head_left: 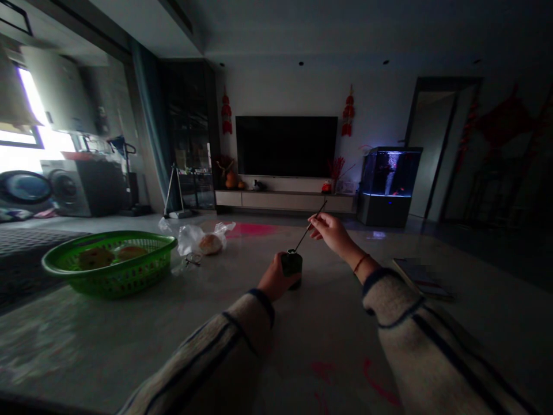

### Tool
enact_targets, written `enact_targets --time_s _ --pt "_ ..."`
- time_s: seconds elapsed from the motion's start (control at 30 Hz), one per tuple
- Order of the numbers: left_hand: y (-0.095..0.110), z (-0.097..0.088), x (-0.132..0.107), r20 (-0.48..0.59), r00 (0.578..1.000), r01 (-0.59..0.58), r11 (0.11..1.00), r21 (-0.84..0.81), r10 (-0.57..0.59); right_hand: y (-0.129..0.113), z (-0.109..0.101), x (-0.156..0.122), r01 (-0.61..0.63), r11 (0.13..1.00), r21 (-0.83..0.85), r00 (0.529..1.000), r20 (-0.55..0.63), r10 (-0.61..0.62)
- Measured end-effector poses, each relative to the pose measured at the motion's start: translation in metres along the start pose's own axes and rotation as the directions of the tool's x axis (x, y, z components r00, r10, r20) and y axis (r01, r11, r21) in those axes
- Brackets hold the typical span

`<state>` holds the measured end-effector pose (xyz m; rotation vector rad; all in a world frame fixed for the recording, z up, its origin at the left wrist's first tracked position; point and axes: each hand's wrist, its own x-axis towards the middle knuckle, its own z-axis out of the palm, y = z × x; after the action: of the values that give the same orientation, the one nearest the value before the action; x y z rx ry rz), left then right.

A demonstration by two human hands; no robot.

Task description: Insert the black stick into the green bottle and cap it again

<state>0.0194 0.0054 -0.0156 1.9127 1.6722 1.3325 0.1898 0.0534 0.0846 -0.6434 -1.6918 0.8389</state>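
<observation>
A small dark green bottle [292,265] with a narrow pale-rimmed mouth stands upright on the table. My left hand [276,278] is wrapped round it from the left side. Between the fingertips of my right hand [330,230] is a thin dark stick [306,233], held slanting, its upper end leaning right. The stick's lower end is at the bottle's mouth; in the dim light I cannot tell how deep it goes in. A thin red band circles my right wrist.
To the left on the table [173,346] sits a green plastic basket [116,282] with round food items inside. Beside it are a clear plastic bag [185,239], a round bread-like item [210,244] and eyeglasses [193,260]. A flat notebook-like item [421,279] lies at right.
</observation>
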Motion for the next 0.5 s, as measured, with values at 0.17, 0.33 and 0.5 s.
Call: enact_targets --time_s 0.17,0.33,0.5 --pt "0.001 0.0 -0.001 -0.004 1.0 -0.002 1.0 0.006 0.002 0.002 -0.006 0.002 -0.021 1.0 -0.002 0.997 -0.072 0.021" --pt "0.006 -0.002 -0.002 0.005 1.0 0.007 1.0 0.014 -0.007 0.008 0.0 0.002 -0.055 0.998 -0.022 0.998 -0.016 0.054" --pt "0.015 -0.005 -0.004 0.015 1.0 0.021 0.999 0.026 -0.021 0.014 0.011 -0.004 -0.147 0.983 -0.109 0.974 0.155 0.163"
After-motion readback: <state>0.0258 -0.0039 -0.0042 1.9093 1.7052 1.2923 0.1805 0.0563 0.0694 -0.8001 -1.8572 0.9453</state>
